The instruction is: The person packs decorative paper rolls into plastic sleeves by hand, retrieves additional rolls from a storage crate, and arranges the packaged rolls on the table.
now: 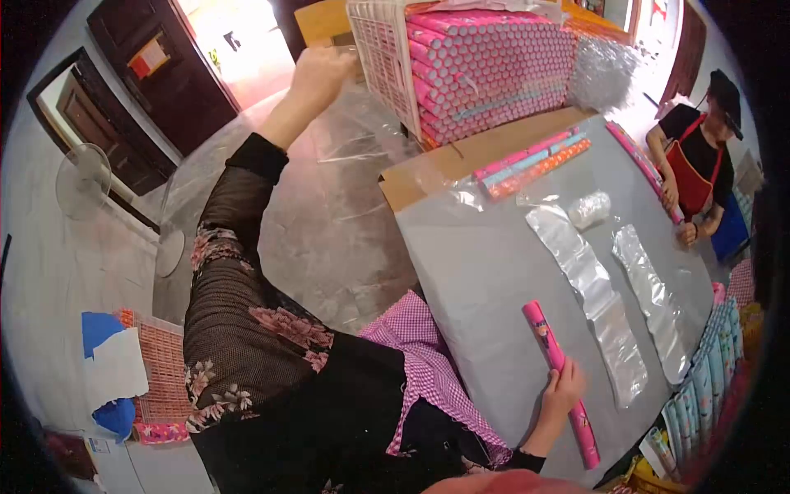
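Your right hand (564, 385) closed around the middle of the pink roll (550, 342), which lay aslant over the near part of the table (461, 272), just beside the long clear sleeve (594, 305); contact between roll and tabletop could not be confirmed. Your left hand (322, 78) was stretched far out beside the crate (385, 62), its fingers curled in; whether they pinched anything or touched the crate could not be determined. The hold called for even finger pressure, because a roll of this type was likely to dent under a hard squeeze. Gripping at mid-length was probably correct, since it balanced both ends. With your left arm fully extended, your right wrist needed to remain steady; any twist of the body could have swung the roll's end into the sleeve and creased it. The second sleeve (656, 309) and the three rolls (535, 165) near the far edge required similar clearance. The co-worker (691, 148) handled another roll (638, 160) well apart from yours, so interference was unlikely.
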Action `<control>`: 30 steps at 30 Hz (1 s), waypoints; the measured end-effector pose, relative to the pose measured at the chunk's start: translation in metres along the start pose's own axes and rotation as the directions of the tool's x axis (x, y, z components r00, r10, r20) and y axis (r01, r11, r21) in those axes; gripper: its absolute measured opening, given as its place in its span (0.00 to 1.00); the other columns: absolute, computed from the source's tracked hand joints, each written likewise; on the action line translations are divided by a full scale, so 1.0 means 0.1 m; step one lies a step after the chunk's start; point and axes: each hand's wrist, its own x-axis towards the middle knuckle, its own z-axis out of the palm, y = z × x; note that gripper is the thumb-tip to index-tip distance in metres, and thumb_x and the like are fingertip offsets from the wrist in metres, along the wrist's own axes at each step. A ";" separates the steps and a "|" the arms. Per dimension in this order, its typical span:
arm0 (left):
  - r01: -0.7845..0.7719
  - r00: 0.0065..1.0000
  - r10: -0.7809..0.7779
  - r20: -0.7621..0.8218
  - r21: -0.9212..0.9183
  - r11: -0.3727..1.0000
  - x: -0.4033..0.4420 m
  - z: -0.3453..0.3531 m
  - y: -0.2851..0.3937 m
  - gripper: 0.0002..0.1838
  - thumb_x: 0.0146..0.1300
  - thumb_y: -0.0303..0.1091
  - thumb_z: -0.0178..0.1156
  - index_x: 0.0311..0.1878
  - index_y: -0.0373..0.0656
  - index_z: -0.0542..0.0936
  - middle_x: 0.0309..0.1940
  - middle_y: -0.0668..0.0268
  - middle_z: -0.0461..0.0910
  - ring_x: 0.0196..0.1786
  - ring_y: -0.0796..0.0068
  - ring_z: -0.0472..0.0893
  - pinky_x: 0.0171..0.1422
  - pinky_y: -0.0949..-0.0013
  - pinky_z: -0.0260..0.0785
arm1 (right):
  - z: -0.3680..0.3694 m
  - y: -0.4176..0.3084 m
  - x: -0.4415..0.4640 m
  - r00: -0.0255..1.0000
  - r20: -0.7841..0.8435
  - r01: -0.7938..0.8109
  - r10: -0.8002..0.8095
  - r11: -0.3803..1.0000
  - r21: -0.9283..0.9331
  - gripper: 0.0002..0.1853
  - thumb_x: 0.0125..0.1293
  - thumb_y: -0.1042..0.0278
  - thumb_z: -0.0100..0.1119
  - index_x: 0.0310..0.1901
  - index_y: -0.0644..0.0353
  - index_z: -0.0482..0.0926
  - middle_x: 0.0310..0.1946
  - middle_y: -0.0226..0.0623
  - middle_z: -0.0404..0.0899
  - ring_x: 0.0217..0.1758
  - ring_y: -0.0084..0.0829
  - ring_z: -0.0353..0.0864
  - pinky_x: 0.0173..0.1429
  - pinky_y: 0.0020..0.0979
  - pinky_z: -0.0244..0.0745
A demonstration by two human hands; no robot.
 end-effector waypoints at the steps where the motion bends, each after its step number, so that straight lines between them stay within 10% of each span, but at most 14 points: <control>1: 0.043 0.999 -0.041 -0.034 0.071 0.997 -0.05 -0.01 -0.08 0.14 0.56 0.25 0.55 0.45 0.44 0.81 0.31 0.59 0.79 0.34 0.59 0.80 0.40 0.58 0.71 | -0.01 -0.01 -0.01 1.000 -0.002 0.005 -0.005 1.000 -0.004 0.23 0.60 0.69 0.62 0.58 0.61 0.75 0.52 0.45 0.75 0.55 0.49 0.72 0.59 0.46 0.66; 6: 0.067 0.994 -0.061 -0.091 0.068 0.995 -0.04 0.11 0.08 0.17 0.57 0.25 0.55 0.51 0.45 0.78 0.33 0.59 0.78 0.34 0.59 0.80 0.38 0.59 0.72 | -0.05 -0.04 0.00 0.999 0.042 -0.015 0.014 0.999 0.029 0.24 0.60 0.70 0.61 0.59 0.61 0.74 0.53 0.44 0.75 0.55 0.49 0.72 0.59 0.46 0.66; 12: 0.173 0.967 -0.246 -0.065 -0.540 0.824 0.35 0.40 1.22 0.06 0.63 0.29 0.58 0.42 0.40 0.77 0.41 0.55 0.80 0.43 0.50 0.80 0.46 0.56 0.74 | -0.05 0.00 -0.01 0.996 0.083 -0.019 0.020 1.000 -0.013 0.23 0.65 0.65 0.58 0.62 0.57 0.73 0.55 0.45 0.74 0.58 0.48 0.71 0.62 0.46 0.65; 15: 0.213 0.925 -0.372 0.077 -0.917 0.338 0.44 0.41 2.25 0.07 0.61 0.29 0.63 0.40 0.39 0.76 0.37 0.58 0.78 0.42 0.57 0.78 0.47 0.60 0.72 | 0.04 0.09 -0.06 0.999 0.052 0.007 -0.004 0.999 -0.050 0.23 0.65 0.66 0.58 0.63 0.57 0.73 0.55 0.45 0.74 0.59 0.48 0.71 0.63 0.45 0.64; 18: 0.082 0.953 -0.296 0.061 -0.995 0.057 0.24 0.60 3.39 0.09 0.58 0.28 0.65 0.36 0.40 0.74 0.37 0.58 0.74 0.42 0.58 0.76 0.47 0.59 0.69 | -0.02 0.03 -0.02 0.996 0.088 -0.022 0.025 0.999 -0.032 0.23 0.66 0.66 0.57 0.63 0.58 0.73 0.55 0.46 0.74 0.59 0.49 0.71 0.63 0.45 0.64; 23: 0.094 0.934 0.340 0.111 -0.993 0.067 -0.28 0.53 4.26 0.13 0.55 0.36 0.65 0.38 0.44 0.72 0.37 0.60 0.73 0.46 0.59 0.73 0.48 0.56 0.64 | -0.05 0.02 -0.02 0.997 0.080 -0.004 0.005 1.000 -0.015 0.23 0.65 0.66 0.57 0.62 0.60 0.73 0.55 0.47 0.74 0.58 0.50 0.71 0.62 0.46 0.65; 30: 0.085 0.890 0.430 0.154 -0.981 0.176 -0.52 0.07 4.28 0.32 0.53 0.56 0.66 0.57 0.47 0.75 0.59 0.60 0.73 0.62 0.51 0.68 0.62 0.46 0.58 | -0.07 -0.02 0.01 0.996 0.086 -0.015 0.013 1.000 0.020 0.23 0.64 0.67 0.58 0.61 0.60 0.73 0.54 0.47 0.74 0.57 0.50 0.71 0.61 0.47 0.65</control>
